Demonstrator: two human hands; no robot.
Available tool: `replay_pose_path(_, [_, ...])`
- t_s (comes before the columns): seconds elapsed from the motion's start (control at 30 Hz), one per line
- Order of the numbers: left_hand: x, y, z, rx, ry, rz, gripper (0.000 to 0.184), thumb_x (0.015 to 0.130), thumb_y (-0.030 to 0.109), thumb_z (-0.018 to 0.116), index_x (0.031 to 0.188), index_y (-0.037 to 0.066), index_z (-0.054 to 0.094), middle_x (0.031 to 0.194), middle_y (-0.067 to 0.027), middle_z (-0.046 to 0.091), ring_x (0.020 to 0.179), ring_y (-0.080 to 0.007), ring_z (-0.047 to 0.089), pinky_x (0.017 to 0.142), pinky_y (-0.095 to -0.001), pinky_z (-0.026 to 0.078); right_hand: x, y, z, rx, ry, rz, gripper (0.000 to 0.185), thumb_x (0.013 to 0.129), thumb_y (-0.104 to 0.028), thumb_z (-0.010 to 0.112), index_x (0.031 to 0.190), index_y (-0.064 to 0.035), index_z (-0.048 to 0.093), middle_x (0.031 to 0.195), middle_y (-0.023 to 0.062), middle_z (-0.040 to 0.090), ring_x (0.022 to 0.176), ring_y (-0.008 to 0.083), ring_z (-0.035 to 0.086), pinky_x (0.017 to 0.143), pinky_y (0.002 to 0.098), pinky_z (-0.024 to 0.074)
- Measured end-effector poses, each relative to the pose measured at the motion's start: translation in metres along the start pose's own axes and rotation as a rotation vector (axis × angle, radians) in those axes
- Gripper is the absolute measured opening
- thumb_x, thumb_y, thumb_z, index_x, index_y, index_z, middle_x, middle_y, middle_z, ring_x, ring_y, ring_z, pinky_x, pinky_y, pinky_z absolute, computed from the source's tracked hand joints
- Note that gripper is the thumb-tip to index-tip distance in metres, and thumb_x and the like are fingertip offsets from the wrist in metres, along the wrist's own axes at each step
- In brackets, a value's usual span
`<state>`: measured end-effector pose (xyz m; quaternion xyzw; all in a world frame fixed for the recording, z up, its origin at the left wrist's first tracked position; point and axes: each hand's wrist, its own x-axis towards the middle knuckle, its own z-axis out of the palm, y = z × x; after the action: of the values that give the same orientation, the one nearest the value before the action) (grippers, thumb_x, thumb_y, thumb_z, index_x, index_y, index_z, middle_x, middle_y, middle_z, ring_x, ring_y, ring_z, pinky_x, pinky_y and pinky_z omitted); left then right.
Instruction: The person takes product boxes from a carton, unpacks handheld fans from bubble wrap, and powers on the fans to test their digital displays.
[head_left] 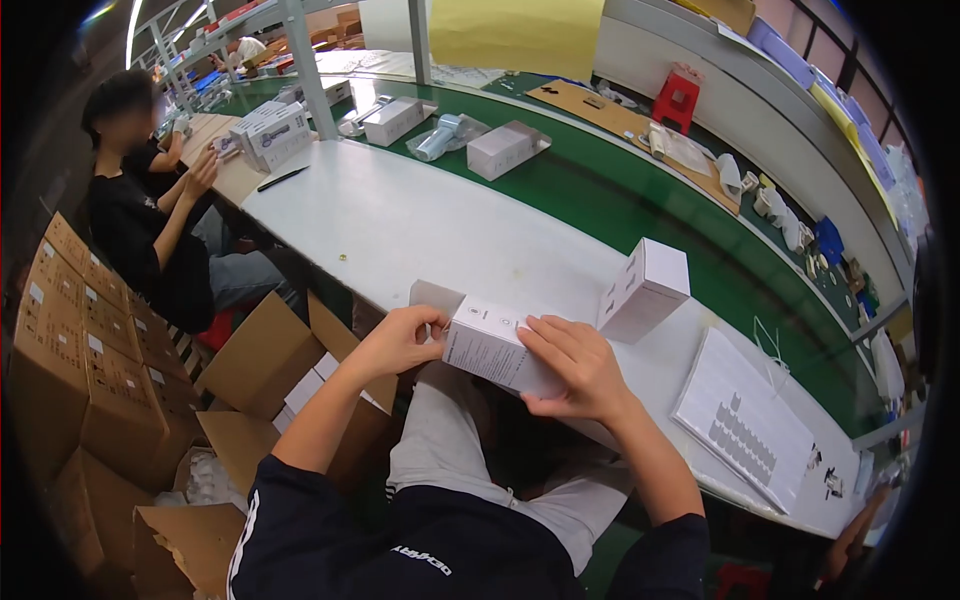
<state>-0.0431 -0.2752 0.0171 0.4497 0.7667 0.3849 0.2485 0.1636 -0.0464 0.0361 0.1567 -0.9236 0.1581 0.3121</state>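
A white printed carton lies on its side over the near edge of the white table, with a flap standing out at its left end. My right hand grips the carton's right part, fingers across the top and thumb on the near side. My left hand is closed at the flap end, its fingertips curled against the carton's edge. Behind my right hand a second white carton stands upright on the table.
Stickers on a white sheet lie at the right. A black pen lies at the table's far left. An open cardboard box holding white cartons stands at my left, near stacked brown boxes. Another person sits beyond.
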Motion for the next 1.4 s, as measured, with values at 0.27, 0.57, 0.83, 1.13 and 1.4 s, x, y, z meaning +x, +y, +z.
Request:
replay_pose_path(0.27, [0.035,-0.011,0.0,-0.467,0.242,0.24,0.018,0.1,0.012,0.054,0.085,0.003,0.055,0.081,0.0006,0.05,0.079,-0.0089,0.048,0.073,-0.0254,0.043,0.012,-0.019,-0.014,0.0,0.021,0.238,0.075,0.061,-0.026,0.079,0.131,-0.0066,0.059,0.127,0.0168,0.063,0.109,0.0343,0.063,0.088,0.0422,0.0517])
replay_pose_path(0.57, [0.147,-0.063,-0.023,-0.252,0.841,0.087,0.037,0.104,0.029,0.048,0.079,0.003,0.048,0.069,-0.01,0.053,0.065,-0.021,0.051,0.063,-0.0368,0.044,-0.006,-0.019,-0.017,0.054,-0.059,0.698,0.08,0.064,-0.035,0.079,0.133,-0.0035,0.054,0.112,0.0211,0.068,0.096,0.0363,0.069,0.082,0.0413,0.0552])
replay_pose_path(0.83, [0.157,-0.071,-0.057,0.37,1.05,0.259,0.03,0.094,0.031,0.063,0.099,0.001,0.058,0.098,-0.0187,0.064,0.094,-0.0347,0.059,0.082,-0.0452,0.046,-0.023,-0.027,-0.027,0.04,-0.092,0.828,0.079,0.068,-0.04,0.078,0.134,-0.003,0.054,0.112,0.0219,0.068,0.097,0.0377,0.068,0.084,0.0428,0.0546])
replay_pose_path(1.13, [0.12,-0.02,-0.028,0.441,0.515,0.307,0.04,0.085,0.028,0.074,0.11,-0.003,0.064,0.109,-0.0187,0.066,0.107,-0.034,0.06,0.091,-0.0408,0.048,-0.04,-0.027,-0.026,-0.066,-0.038,0.808,0.083,0.073,-0.043,0.078,0.138,-0.0014,0.05,0.12,0.0241,0.064,0.107,0.0392,0.064,0.089,0.0437,0.0522])
replay_pose_path(1.4, [0.088,0.06,0.021,-0.489,0.481,0.401,0.019,0.084,0.005,0.075,0.097,-0.001,0.062,0.086,-0.005,0.061,0.079,-0.0093,0.059,0.07,-0.0259,0.048,-0.053,-0.032,-0.023,0.063,0.115,0.777,0.081,0.068,-0.033,0.082,0.135,0.0011,0.053,0.12,0.0241,0.064,0.108,0.0388,0.064,0.092,0.042,0.0516])
